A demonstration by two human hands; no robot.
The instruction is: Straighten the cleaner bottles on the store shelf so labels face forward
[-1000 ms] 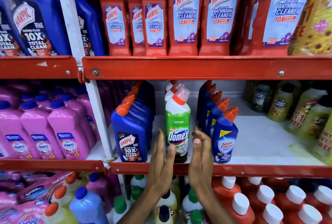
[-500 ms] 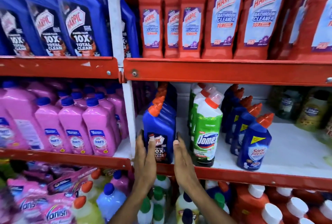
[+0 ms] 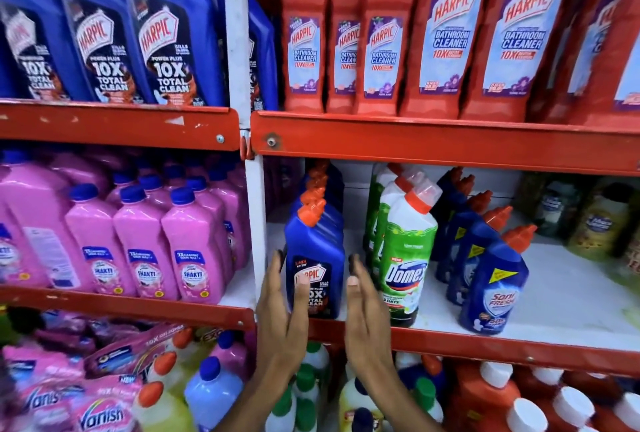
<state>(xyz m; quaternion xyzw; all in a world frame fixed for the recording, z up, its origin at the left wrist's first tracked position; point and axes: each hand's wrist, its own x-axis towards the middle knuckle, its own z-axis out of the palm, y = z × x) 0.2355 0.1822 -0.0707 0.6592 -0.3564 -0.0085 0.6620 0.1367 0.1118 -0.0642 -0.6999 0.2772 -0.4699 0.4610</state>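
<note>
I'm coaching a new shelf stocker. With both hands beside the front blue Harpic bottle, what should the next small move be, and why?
Probably close both hands on the blue Harpic bottle and square it up. The left hand touches its left side and the right hand stands open beside it, while its label looks turned slightly left.

You're standing at a shop's cleaning-products aisle: red metal shelves (image 3: 433,140) on white uprights (image 3: 254,223) carry many identical bottles in rows. Above your grip stand red Harpic Bathroom Cleaner bottles (image 3: 440,33), to its left pink Shakti bottles (image 3: 194,251), below it Vanish packs (image 3: 100,411).
</note>
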